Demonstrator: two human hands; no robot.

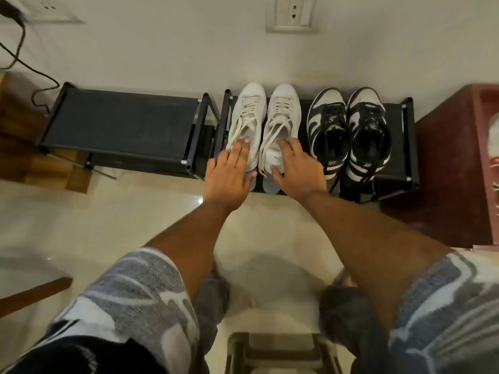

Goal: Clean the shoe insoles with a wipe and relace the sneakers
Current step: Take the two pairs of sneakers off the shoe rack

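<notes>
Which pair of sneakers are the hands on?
The all-white pair, left of the black-and-white pair: the left hand and right hand touch it.

**No legible text**

No word, number or brand name can be read. The black-and-white sneakers (368,122), on the right of the rack (401,136), have heel marks too small and blurred to read.
</notes>
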